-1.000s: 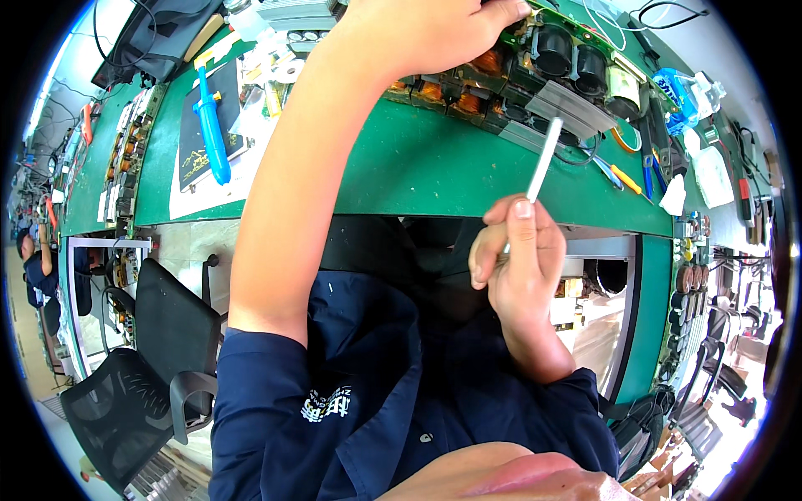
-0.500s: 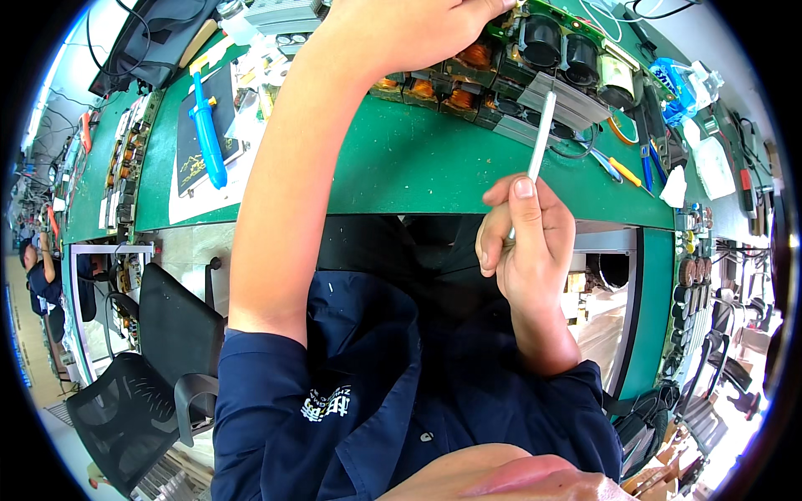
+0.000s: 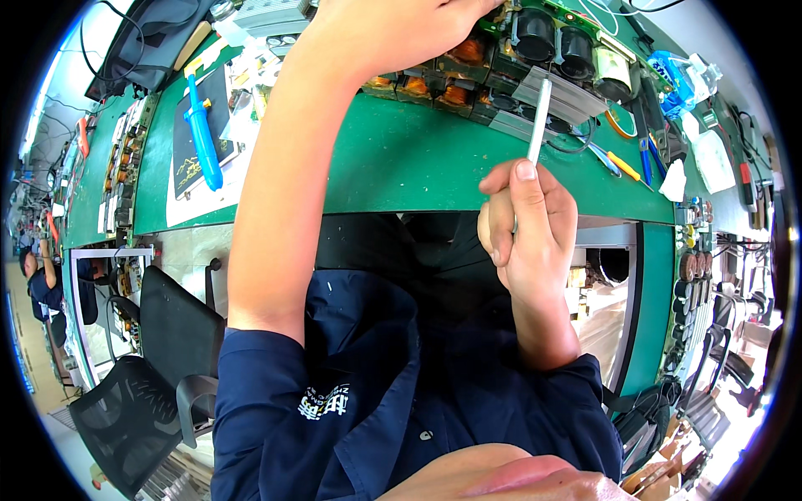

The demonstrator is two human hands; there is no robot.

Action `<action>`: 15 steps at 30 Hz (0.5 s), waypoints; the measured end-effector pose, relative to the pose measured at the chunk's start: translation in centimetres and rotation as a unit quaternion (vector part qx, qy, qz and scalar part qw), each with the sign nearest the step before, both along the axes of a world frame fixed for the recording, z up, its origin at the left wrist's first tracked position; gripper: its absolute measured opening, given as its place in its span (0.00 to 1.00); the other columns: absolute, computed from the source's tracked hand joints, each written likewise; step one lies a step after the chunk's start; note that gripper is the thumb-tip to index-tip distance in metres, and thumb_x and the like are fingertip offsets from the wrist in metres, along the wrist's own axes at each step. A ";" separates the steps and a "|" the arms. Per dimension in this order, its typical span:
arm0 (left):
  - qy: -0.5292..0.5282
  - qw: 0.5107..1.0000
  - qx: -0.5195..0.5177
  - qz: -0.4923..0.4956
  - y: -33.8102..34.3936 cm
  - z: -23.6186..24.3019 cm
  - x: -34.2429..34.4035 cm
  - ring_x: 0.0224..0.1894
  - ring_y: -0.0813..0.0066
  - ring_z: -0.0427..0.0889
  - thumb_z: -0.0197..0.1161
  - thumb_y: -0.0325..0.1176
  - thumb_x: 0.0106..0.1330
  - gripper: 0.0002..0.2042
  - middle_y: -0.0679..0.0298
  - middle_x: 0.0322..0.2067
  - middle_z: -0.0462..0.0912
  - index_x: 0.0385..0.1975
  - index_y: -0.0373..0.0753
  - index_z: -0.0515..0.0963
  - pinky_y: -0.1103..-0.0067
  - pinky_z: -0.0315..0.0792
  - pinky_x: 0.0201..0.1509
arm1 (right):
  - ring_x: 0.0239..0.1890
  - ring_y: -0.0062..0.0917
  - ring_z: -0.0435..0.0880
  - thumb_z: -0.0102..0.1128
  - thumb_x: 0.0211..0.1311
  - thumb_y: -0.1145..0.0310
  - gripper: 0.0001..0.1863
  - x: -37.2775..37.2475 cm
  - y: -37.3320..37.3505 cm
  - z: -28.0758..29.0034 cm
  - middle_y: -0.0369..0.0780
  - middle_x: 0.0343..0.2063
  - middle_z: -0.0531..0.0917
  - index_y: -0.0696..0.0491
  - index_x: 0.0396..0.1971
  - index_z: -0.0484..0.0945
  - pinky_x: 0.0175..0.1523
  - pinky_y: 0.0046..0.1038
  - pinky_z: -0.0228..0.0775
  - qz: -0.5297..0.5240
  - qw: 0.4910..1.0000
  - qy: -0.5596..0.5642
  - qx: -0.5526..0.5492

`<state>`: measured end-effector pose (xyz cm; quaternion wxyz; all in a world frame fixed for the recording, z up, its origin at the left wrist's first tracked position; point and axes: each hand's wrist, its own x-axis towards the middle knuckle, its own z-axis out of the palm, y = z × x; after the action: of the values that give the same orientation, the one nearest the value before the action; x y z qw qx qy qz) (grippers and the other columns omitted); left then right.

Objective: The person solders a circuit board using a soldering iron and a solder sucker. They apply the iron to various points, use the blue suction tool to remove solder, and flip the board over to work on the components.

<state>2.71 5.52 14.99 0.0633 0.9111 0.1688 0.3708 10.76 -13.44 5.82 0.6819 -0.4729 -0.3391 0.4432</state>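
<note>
My right hand is closed around a slim white stick. The stick points up and away, its far tip in front of a finned metal heat sink. That heat sink belongs to a power circuit board with black cylindrical capacitors and copper-wound coils. My left arm reaches across the bench to the board's far left part. At the top edge my left hand is partly cut off, and most of its fingers are out of sight, so their grip cannot be made out.
On the green bench, a blue tool lies over a black booklet at left. Orange-handled and blue-handled pliers, a blue-labelled bottle and a white bottle sit at right. Black chairs stand at lower left.
My view has shifted slightly, moving the bench things a little. My right hand still holds the stick, its fingers slightly repositioned. My left hand stays at the board.
</note>
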 end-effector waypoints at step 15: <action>0.001 1.000 0.003 -0.006 0.5 -0.1 0.1 0.29 0.51 0.80 0.58 0.37 0.60 0.10 0.53 0.21 0.79 0.26 0.38 0.79 0.65 0.72 0.34 | 0.07 0.11 0.58 0.39 0.76 0.60 0.22 0.5 1.7 0.3 0.32 0.06 0.65 0.61 0.27 0.73 0.16 0.17 0.51 -0.019 0.999 -0.001 0.031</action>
<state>2.78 6.00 14.90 0.0631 0.9124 0.1624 0.3703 11.31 -11.78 6.15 0.7041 -0.4584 -0.3441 0.4192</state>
